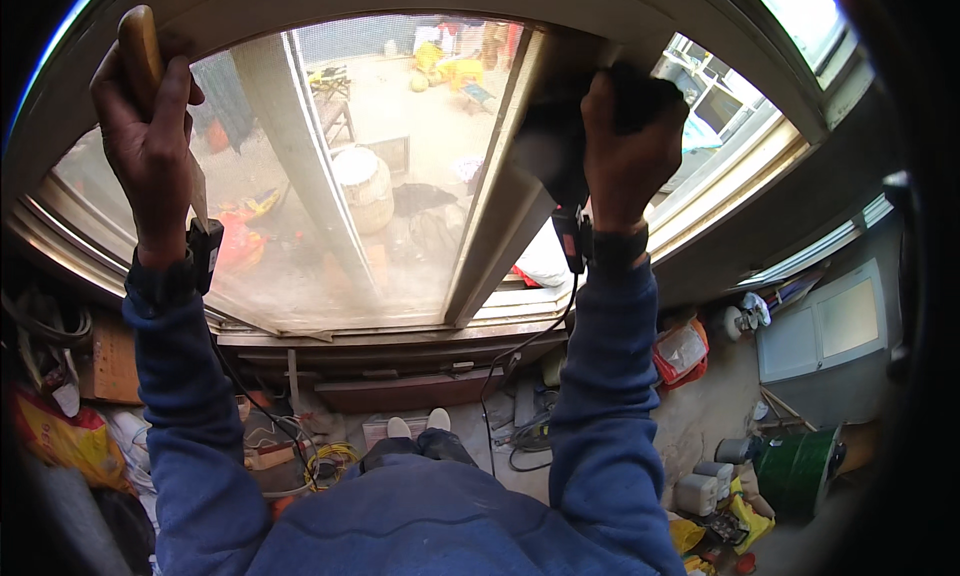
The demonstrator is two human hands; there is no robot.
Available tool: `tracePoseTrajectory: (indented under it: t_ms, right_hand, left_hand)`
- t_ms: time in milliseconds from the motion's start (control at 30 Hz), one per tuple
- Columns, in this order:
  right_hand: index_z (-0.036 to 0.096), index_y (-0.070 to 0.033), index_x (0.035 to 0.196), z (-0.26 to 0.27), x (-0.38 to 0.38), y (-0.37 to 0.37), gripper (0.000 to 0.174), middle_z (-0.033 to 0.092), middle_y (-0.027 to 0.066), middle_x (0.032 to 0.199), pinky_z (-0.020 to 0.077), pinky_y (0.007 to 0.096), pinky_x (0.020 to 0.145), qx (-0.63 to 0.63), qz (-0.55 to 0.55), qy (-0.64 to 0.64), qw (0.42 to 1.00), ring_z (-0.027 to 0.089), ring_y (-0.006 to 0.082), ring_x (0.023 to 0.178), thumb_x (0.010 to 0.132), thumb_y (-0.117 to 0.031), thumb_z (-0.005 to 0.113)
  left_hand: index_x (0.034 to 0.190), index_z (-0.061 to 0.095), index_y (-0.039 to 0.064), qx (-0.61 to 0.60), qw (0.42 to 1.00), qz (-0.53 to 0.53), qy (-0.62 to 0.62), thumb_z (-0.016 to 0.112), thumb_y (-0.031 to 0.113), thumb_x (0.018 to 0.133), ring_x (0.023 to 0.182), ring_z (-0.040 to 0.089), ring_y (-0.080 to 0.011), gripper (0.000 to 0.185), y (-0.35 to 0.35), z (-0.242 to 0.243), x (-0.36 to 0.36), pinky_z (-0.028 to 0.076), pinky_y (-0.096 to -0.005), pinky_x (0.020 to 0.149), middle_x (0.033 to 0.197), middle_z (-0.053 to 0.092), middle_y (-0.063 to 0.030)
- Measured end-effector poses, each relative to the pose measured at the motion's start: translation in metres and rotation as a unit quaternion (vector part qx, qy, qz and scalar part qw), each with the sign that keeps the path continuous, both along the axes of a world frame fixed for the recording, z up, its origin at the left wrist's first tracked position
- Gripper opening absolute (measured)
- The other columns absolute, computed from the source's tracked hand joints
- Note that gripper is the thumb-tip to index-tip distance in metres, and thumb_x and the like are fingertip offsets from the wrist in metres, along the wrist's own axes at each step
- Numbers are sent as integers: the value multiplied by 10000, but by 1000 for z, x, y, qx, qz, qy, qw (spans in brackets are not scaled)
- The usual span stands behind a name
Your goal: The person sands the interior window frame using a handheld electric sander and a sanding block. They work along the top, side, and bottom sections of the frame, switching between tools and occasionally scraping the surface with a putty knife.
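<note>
My left hand (pixel 150 137) is raised at the left of the window, its fingers wrapped around the wooden handle (pixel 141 50) of a hand tool. A flat, pale part (pixel 199 193), which looks like its blade, runs down beside my wrist. My right hand (pixel 634 144) is closed on a dark, soft-looking bundle (pixel 551 144), possibly cloth. This bundle is blurred and lies in front of the upper part of a window frame post (pixel 502 249); whether it touches the post I cannot tell. Between my hands is a window screen panel (pixel 405 268) with fine mesh.
Below the window runs a sill (pixel 390 336). A coiled yellow cable (pixel 330 463) and tools lie on the floor near my shoes (pixel 439 420). To the right stand a green metal drum (pixel 799 471) and plastic canisters (pixel 697 493). A cardboard box (pixel 115 362) is at left.
</note>
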State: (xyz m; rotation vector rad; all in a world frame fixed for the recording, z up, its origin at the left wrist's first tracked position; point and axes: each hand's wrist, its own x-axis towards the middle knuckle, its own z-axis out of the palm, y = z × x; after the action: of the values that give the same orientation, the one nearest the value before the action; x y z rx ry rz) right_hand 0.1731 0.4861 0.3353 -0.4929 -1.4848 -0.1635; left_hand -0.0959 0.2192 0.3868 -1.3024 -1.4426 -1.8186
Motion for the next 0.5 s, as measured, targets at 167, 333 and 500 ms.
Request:
tracePoseTrajectory:
  t_ms: [167,333,500]
  right_hand:
    - [588,-45,1136,-34,-5,-3,526,639,130,1000,577,413,768,-6,26,-1,1000,693,319,879,810,-352,863]
    - [521,-38,1363,-75,-7,-5,689,627,188,1121,550,456,848,-15,26,-12,999,651,385,977,803,-299,825]
    - [507,-38,1383,-128,0,-7,720,613,197,1148,550,453,846,-24,-1,-50,998,647,386,969,790,-291,827]
  left_hand:
    - [1394,454,16,39,998,-26,33,623,126,1024,595,418,-1,421,4,-2,-4,312,-161,511,876,617,-36]
    - [1369,470,20,11,999,-32,24,636,118,1013,678,509,-28,405,0,0,-4,337,-175,538,904,641,-43]
    - [1301,533,17,33,999,8,20,623,112,1015,580,421,-8,314,4,-2,0,299,-174,505,836,609,-34]
